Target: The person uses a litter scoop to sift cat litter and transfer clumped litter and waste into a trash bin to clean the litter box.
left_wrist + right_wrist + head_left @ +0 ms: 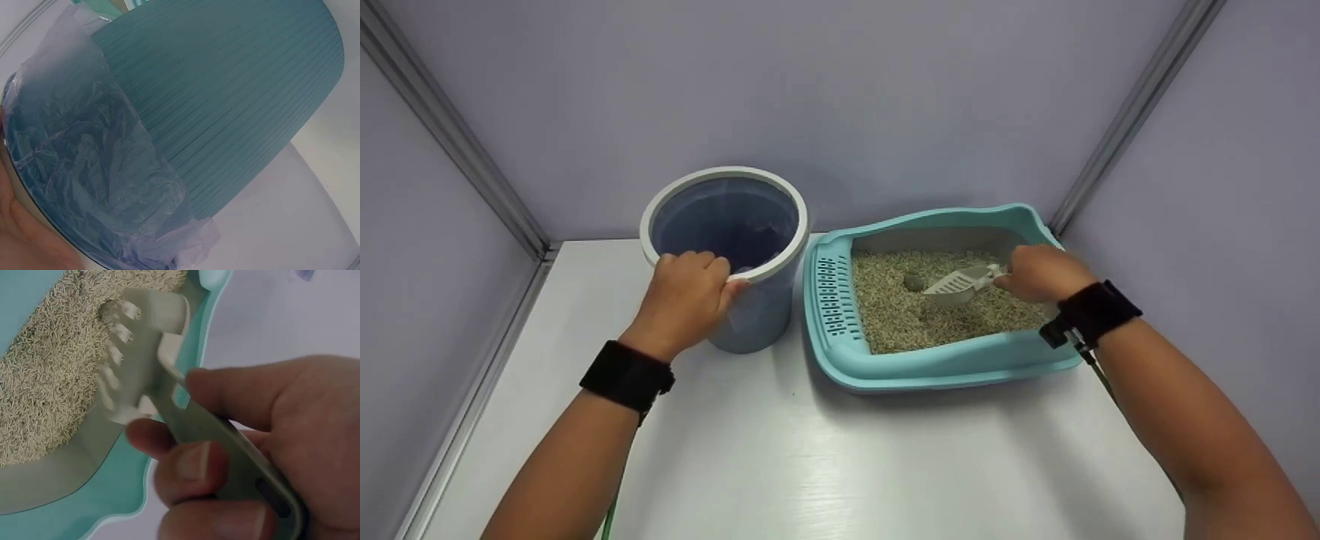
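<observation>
My left hand (686, 300) grips the white rim of a blue waste bin (754, 319) on its near side, fingers over the top. A thin clear plastic liner (95, 163) is folded down over the bin's ribbed wall in the left wrist view. With its fingers curled round the handle, my right hand (1046, 274) holds a pale slotted litter scoop (960, 285) over a turquoise litter box (945, 371). Tan pellet litter (892, 322) covers the box floor. One dark round clump (913, 283) sits in the litter, just left of the scoop's tip.
Bin and box stand side by side on a white table (810, 465), the bin on the left. Grey-lilac panels (847, 97) rise behind and at both sides, joined by metal corner posts. A perforated ledge (834, 296) runs along the box's left end.
</observation>
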### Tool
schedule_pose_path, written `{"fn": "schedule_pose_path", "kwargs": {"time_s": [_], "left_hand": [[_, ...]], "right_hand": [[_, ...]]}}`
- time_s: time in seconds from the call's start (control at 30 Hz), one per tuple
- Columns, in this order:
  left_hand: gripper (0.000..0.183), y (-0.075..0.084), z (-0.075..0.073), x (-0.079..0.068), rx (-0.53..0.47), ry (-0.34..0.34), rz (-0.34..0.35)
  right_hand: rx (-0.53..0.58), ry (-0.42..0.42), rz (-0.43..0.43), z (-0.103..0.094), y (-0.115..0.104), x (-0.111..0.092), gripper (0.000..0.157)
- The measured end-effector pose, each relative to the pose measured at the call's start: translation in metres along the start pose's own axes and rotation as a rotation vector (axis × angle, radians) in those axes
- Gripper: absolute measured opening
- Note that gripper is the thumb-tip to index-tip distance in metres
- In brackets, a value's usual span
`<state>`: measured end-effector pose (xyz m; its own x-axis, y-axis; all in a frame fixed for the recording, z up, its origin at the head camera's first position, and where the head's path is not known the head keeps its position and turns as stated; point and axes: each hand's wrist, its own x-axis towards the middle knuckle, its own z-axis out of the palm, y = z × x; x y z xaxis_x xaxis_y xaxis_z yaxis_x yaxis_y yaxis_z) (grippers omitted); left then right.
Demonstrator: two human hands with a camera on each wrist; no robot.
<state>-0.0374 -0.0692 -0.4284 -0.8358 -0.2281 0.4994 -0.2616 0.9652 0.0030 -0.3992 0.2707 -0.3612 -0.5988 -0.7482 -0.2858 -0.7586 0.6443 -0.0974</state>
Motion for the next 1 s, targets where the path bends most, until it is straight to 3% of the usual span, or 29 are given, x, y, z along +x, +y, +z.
{"fn": "schedule_pose_path", "kwargs": {"time_s": [0.1,0.33,0.5,1.0], "left_hand": [[0.043,0.000,0.000,0.000,0.000,-0.004,-0.004],[0.044,-0.001,0.002,-0.002,0.014,0.010,0.006],[0.044,-0.002,0.000,-0.003,0.030,0.019,0.006],[0.043,0.000,0.003,0.000,0.025,-0.003,-0.004]], "right_hand": [[-0.079,-0.056,-0.002,0.003,-0.009,0.013,0.043],[-0.166,-0.075,-0.016,0.018,-0.025,0.039,0.034],[-0.227,-0.157,-0.052,0.025,-0.038,0.052,0.041],[-0.196,-0.219,-0.105,0.035,-0.053,0.089,0.052]]}}
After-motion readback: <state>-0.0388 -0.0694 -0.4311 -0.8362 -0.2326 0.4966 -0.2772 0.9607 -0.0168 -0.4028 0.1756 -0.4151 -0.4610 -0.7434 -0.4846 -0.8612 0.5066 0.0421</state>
